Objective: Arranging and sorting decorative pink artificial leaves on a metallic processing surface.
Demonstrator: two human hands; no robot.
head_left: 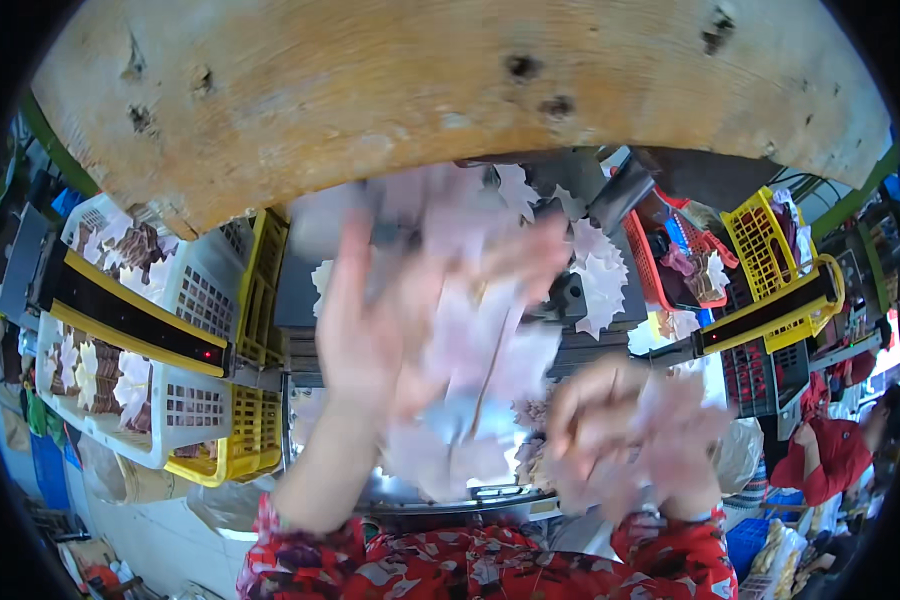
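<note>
Motion blurs both hands. Over the dark work surface (298, 345), my left hand (375, 330) has its thumb and fingers spread. Pale pink, jagged-edged sheet pieces (485, 350) lie against it and just below; I cannot tell whether they are in contact with it. At the lower right, my right hand (600, 410) is closed around a cluster of similar pale pink pieces (680, 430). More jagged offcuts (600, 275) rest on the dark surface at its right side. Their material is not clear.
A thick, worn wooden board (450, 90) hangs low across the top. Yellow-and-black bars (135, 312) (770, 315) flank the work area. White baskets (198, 400) of pieces stand left; red (645, 250) and yellow crates (760, 240) stand right. A person in red (825, 455) is at far right.
</note>
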